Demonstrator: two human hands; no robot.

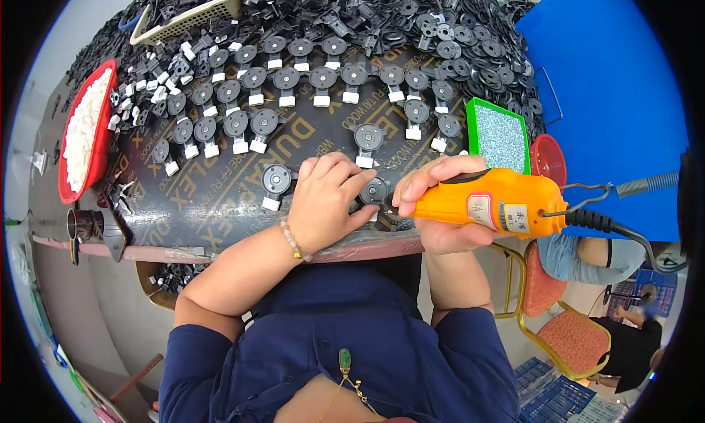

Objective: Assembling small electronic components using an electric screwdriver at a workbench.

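My right hand (pixel 440 195) is wrapped round an orange electric screwdriver (pixel 514 201), held sideways with its cable end pointing right. The tip end, at my right fingers, is close to a round black plastic part with a white tab (pixel 375 191). My left hand (pixel 329 199) steadies that part on the table, index finger and thumb at its left side. Just left of this hand lies a similar round black part (pixel 276 179), and another (pixel 368 137) lies beyond my fingers. The screwdriver's bit itself is hidden or too small to make out.
Rows of like black parts (pixel 286 78) cover the table. Loose black pieces (pixel 330 19) heap behind them. A red tray of white pieces (pixel 110 78) stands left, a green tray of small screws (pixel 472 122) and a red bowl (pixel 560 158) right. A spring cord (pixel 650 184) meets the screwdriver.
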